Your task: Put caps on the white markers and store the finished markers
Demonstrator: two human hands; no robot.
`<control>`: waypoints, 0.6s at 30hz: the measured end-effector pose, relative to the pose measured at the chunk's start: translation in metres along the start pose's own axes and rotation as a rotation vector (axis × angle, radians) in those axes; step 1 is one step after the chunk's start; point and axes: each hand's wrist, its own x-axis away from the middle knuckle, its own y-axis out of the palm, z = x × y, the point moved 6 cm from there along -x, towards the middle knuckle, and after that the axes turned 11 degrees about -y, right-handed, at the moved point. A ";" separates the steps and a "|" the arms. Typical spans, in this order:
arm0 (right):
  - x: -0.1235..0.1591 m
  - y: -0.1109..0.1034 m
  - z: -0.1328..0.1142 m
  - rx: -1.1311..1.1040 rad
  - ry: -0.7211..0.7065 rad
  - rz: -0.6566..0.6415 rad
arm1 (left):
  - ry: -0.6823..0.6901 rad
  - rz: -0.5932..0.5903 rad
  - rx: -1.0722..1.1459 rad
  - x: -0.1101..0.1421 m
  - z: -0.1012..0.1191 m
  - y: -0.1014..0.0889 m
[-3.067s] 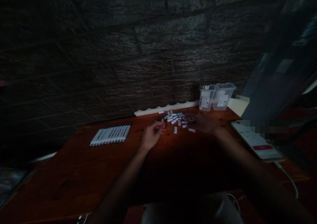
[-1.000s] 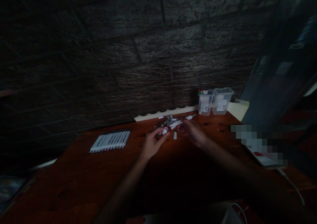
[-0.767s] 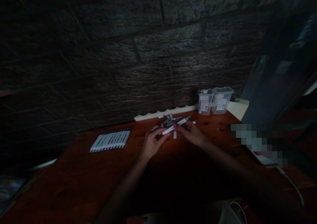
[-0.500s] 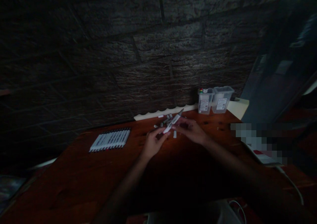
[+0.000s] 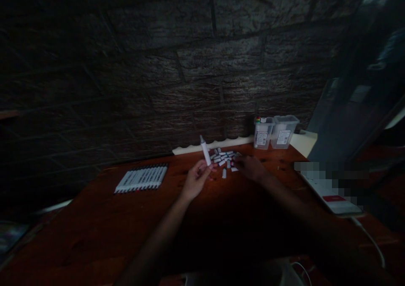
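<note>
Upright and slightly tilted, an uncapped white marker (image 5: pixel 205 152) points its grey tip up in my left hand (image 5: pixel 196 177), whose fingers and thumb pinch its lower end. To the right, my right hand (image 5: pixel 251 167) reaches into a loose pile of marker caps (image 5: pixel 225 155). Its fingers look bent together at the pile's right edge, dark and partly hidden; what they hold, if anything, I cannot make out. One grey-white cap (image 5: pixel 224 173) lies in front of the pile. Several white markers with dark ends (image 5: pixel 141 179) lie side by side in a row at the left.
Two clear plastic containers (image 5: pixel 286 135) with labels stand at the back right, small items in the left one. A wavy-edged cream strip (image 5: pixel 186 148) runs along the dark brick wall. A white device with a cable (image 5: pixel 343 206) rests on the wooden table's right side.
My right hand has left the marker and moved to the caps. The marker, held by my left hand alone, has swung more upright and left, uncovering the pile. The view has shifted slightly.
</note>
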 end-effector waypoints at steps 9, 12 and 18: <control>-0.009 0.007 0.010 -0.053 -0.035 0.018 | -0.062 -0.053 -0.024 -0.001 -0.009 0.004; -0.011 0.000 0.013 -0.155 -0.050 0.140 | -0.073 -0.126 -0.063 -0.001 -0.013 0.009; -0.011 -0.003 0.016 -1.011 0.047 0.306 | -0.126 -0.252 -0.165 0.005 -0.017 0.018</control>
